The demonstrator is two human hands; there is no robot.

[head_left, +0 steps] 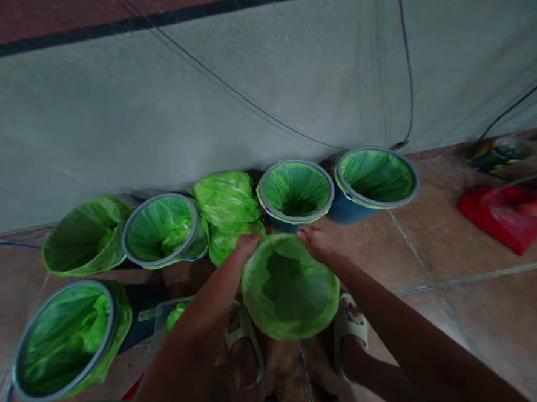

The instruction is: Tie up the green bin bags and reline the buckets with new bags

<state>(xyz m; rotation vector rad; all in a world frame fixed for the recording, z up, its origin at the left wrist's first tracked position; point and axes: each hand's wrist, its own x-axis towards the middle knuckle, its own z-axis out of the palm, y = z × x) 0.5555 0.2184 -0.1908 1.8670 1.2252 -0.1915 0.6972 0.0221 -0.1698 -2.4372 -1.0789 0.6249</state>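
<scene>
Between my feet stands a round bin lined with a green trash bag (292,290), its mouth facing up at me and the bag folded over the rim. No grey ring sits on this one. My left hand (247,245) is closed on the bag's edge at the far left of the rim. At the far right of the rim, my right hand (315,243) grips the same edge. Fingertips of both hands are partly hidden. Just beyond them is a blue bin (296,189) with a grey ring over its green liner.
Another ringed bin (376,176) stands to the right by the wall. Left are filled green bags (227,197), a ringed bin (160,229), a bag-lined bin (84,236) and a tipped ringed bin (63,341). A red dustpan-like object (501,217) lies right. Cables run along the wall (244,93).
</scene>
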